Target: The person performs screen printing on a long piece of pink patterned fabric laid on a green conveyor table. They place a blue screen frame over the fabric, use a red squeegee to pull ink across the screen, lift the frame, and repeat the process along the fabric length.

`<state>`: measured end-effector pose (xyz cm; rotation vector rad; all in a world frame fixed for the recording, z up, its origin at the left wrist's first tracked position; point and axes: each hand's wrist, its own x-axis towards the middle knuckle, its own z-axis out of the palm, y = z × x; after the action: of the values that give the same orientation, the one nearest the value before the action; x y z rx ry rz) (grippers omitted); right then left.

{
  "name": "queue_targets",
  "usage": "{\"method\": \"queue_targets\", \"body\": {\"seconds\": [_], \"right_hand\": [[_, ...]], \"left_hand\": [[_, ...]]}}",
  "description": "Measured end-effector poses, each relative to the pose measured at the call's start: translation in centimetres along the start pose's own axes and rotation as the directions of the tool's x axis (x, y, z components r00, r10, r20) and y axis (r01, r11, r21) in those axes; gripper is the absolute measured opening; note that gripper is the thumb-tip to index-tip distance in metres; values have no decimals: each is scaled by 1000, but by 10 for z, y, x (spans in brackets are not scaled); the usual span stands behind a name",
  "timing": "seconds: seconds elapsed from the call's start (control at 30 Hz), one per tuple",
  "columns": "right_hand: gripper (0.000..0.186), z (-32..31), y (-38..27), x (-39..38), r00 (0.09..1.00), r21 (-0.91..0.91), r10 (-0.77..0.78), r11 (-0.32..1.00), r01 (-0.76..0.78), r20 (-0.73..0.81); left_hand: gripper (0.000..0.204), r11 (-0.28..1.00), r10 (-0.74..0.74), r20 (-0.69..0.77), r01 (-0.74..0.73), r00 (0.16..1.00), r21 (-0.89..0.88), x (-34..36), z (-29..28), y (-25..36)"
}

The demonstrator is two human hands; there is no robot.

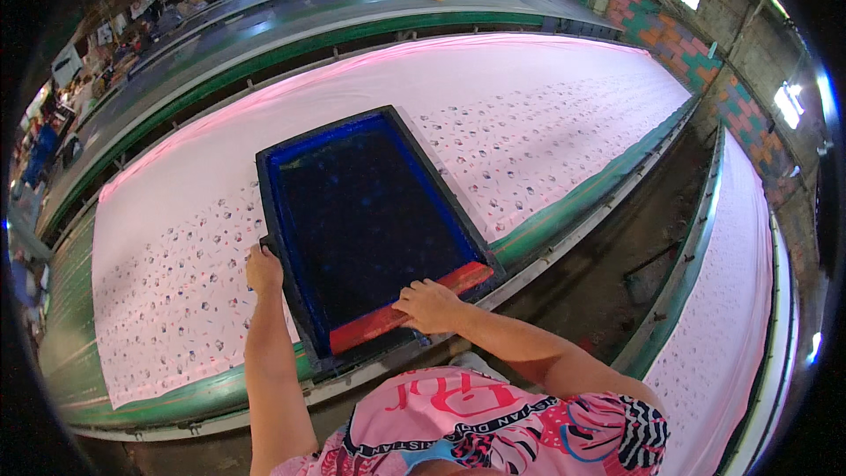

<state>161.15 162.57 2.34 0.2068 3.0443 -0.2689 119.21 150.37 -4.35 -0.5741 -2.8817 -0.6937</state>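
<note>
Patchwork brickwork (679, 44) in several colours lined the far right of the workshop, and a long dark table (352, 2) ran beyond the main worktop (70, 300). Pale pink cloth (211, 159) covered most of that green worktop, with small dark and red motifs printed to both sides of a screen frame (428, 174). The frame, black with a blue inner border, lay on the cloth around the middle of the worktop's length, its lower end reaching the near edge. Across that end, at a slant, rested a red bar (366, 326). The right hand (429, 307) was closed over the bar near its middle, fingers on top. The left hand (265, 269) was curled around the frame's left side, beside a small black projection; its fingertips were partly hidden. To the right, past a strip of dark floor (608, 278), stood a second cloth-covered table (718, 300).
</note>
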Motion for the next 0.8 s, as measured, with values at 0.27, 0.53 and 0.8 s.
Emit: {"method": "queue_targets", "body": {"seconds": [0.27, 0.53, 0.8], "right_hand": [[57, 24, 52, -14, 943, 258, -227, 922, 288, -243], [44, -19, 195, -61, 825, 573, 458, 792, -209, -332], [40, 28, 222, -105, 691, 910, 619, -103, -402, 375]], "left_hand": [[52, 957, -190, -51, 173, 980, -234, -25, 27, -26], [49, 934, -245, -127, 199, 961, -297, -67, 11, -16], [43, 929, -249, -108, 205, 963, -309, -65, 7, -1]]}}
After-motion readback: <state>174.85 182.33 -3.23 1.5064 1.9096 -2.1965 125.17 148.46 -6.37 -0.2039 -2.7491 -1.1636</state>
